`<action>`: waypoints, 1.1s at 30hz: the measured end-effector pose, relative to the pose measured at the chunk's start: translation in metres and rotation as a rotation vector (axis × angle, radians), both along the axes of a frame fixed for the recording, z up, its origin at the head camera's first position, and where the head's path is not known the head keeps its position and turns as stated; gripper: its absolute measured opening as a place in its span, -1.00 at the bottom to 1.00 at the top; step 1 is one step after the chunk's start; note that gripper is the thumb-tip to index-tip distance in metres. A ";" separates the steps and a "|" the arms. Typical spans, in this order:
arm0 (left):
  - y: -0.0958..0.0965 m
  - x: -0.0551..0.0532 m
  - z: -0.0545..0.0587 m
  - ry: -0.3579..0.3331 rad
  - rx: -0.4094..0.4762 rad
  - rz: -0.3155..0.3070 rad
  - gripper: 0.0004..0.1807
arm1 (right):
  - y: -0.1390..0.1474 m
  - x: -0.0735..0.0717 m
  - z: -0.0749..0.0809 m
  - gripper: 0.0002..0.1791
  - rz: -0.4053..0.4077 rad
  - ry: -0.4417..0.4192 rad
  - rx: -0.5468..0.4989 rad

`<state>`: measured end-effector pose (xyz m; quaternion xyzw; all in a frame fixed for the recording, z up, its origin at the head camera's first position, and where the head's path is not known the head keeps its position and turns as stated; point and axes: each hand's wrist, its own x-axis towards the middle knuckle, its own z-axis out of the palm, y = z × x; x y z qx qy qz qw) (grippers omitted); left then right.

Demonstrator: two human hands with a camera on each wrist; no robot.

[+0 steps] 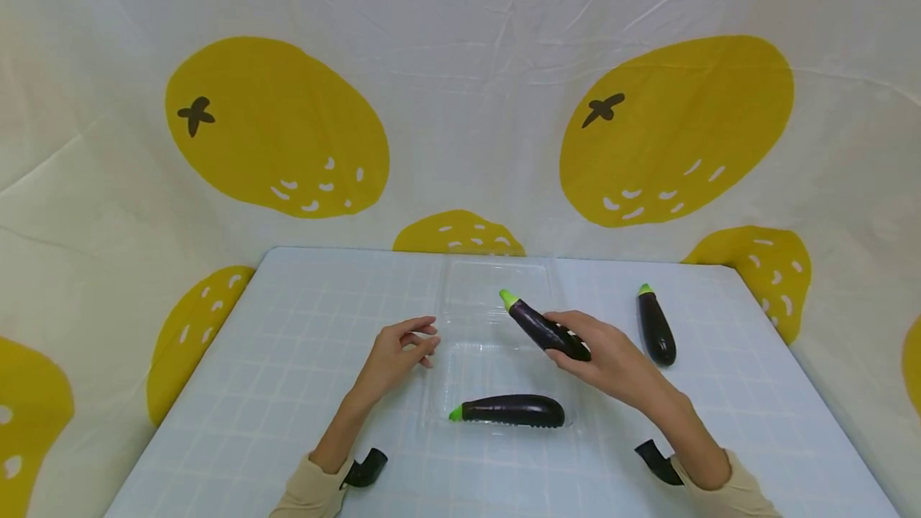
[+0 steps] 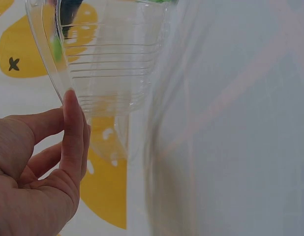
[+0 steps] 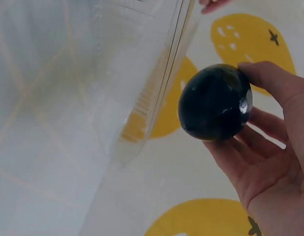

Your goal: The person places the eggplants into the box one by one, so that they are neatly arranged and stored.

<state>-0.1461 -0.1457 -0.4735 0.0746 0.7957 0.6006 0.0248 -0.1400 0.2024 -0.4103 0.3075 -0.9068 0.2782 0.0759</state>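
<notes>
L hand (image 1: 394, 354): fingers loosely bent, nothing held, nr L rim of clear box (image 1: 482, 372).
R hand (image 1: 612, 360): thumb + fingers pinch 1st eggplant (image 1: 540, 328) over box.
2nd eggplant (image 1: 512, 409): in box, near edge.
3rd eggplant (image 1: 655, 328): on table (image 1: 309, 342), twd far R corner.

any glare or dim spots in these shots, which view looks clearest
Head view: brightest and clearest, thin highlights along the plastic box; left wrist view: dimmer, the table hazy and soft; right wrist view: dim too, a small white glint on the held eggplant.
</notes>
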 end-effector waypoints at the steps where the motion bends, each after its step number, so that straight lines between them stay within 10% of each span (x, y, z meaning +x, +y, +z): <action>1: 0.000 0.000 0.000 -0.006 0.005 -0.001 -0.51 | -0.001 0.000 -0.001 -0.45 0.009 0.002 -0.002; 33: 0.000 -0.001 -0.001 -0.003 -0.008 0.004 -0.50 | -0.026 -0.004 -0.031 -0.50 0.260 -0.167 0.020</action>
